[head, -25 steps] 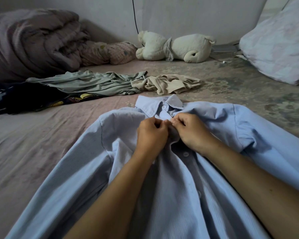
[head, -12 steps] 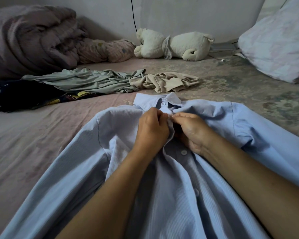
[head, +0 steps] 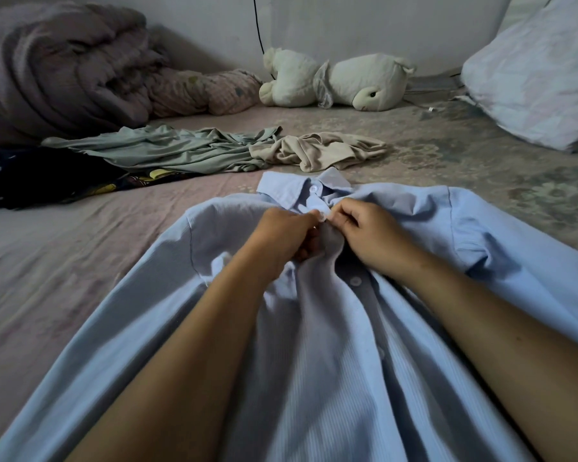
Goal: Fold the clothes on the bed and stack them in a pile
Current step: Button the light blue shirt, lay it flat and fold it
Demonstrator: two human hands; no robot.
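Head view: light blue shirt [head: 364, 361] lies front-up on the bed [head: 64, 278], collar away from the person; left hand [head: 286, 240] and right hand [head: 369, 236] meet at the placket just below the collar, each with fingers curled and pinching an edge of the shirt; compared with half a second ago the fingertips have drawn closer over a button, which seems partly through its hole, though blur hides it; buttoning is in progress, so folding has not begun; green garment [head: 167, 151], beige garment [head: 324, 151] and dark garment [head: 47, 178] wait unfolded beyond.
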